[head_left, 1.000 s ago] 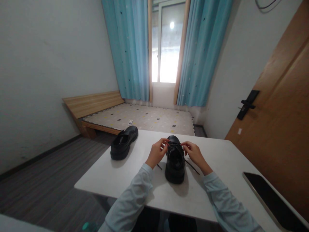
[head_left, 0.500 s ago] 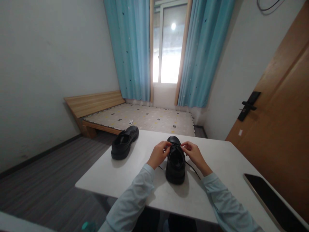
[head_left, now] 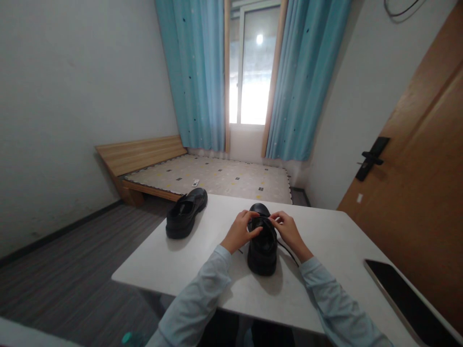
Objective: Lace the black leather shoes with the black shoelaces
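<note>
A black lace-up shoe (head_left: 262, 258) stands upright on the white table, its heel toward me and its toe pointing away. My left hand (head_left: 240, 230) is at its left side, with the thumb over the opening and the forefinger by the lacing; the shoe's tongue area lies between them. On the right side, my right hand (head_left: 287, 229) pinches at the lacing edge, seemingly on the lace, though the fingertips hide the exact hold. A loose black shoelace (head_left: 289, 252) trails down to the right beneath that hand. A second black shoe (head_left: 183, 221) stands apart at the table's left.
The white table (head_left: 206, 260) has a dark-screened tablet or phone (head_left: 408, 301) on its right edge. Behind it is a bed (head_left: 224, 176) with a small white object (head_left: 196, 183) on the mattress. A wooden door (head_left: 408, 159) is at the right.
My left thumb has moved away from the forefinger, down over the shoe's opening. My right hand has shifted slightly left, still pinching at the lacing. The shoes stay in place.
</note>
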Available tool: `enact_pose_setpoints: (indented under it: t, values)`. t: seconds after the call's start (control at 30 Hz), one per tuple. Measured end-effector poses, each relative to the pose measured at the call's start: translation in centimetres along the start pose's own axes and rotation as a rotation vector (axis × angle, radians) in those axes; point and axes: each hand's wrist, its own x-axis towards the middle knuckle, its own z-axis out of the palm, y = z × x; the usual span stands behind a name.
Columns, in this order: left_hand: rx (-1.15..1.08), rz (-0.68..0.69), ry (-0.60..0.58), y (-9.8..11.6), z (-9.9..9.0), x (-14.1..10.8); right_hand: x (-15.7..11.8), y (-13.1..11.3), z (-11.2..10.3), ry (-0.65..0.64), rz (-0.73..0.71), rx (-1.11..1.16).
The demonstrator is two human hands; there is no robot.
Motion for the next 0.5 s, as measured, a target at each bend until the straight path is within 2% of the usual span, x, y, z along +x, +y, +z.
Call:
enact_pose_setpoints:
  t: [0.3,0.5]
  values:
    - [-0.019,-0.034,0.001,-0.2,0.3,0.1,-0.1,-1.4,0.2,0.062,-0.149,-0.164]
    - [-0.026,-0.046,0.005,-0.1,0.4,0.1,-0.1,-1.6,0.3,0.079,-0.184,-0.219]
